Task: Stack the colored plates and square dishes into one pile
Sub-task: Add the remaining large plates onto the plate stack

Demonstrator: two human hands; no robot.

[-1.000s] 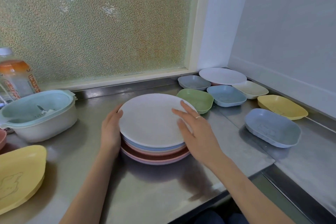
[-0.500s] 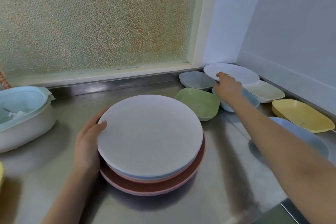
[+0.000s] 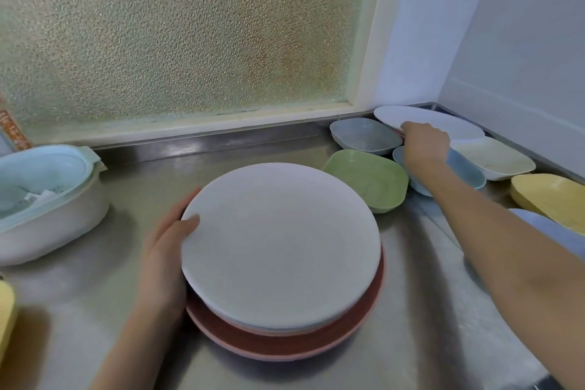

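The step in hand looks like fetching the next round plate for the pile. The pile (image 3: 281, 250) sits at the middle of the tabletop (image 3: 411, 310): a white plate on top, a pale blue rim just under it, pink-brown plates at the bottom. The left hand (image 3: 166, 250) rests against the pile's 9 o'clock edge, thumb hooked over the top plate's rim, steadying it.

The right hand (image 3: 424, 144) reaches out to 2 o'clock and closes on the near edge of a white plate (image 3: 443, 123) in the far corner; something pinkish shows under that edge, perhaps another plate. Whether the plate is lifted yet cannot be told.

Around the reaching arm lie the square dishes: grey (image 3: 361, 136), green (image 3: 367, 177), blue (image 3: 465, 171), cream (image 3: 497, 158) and yellow (image 3: 550, 196).

The next move probably calls for raising the plate clear of the dishes beneath it, carrying it back over the green dish, and setting it centred on the pile.
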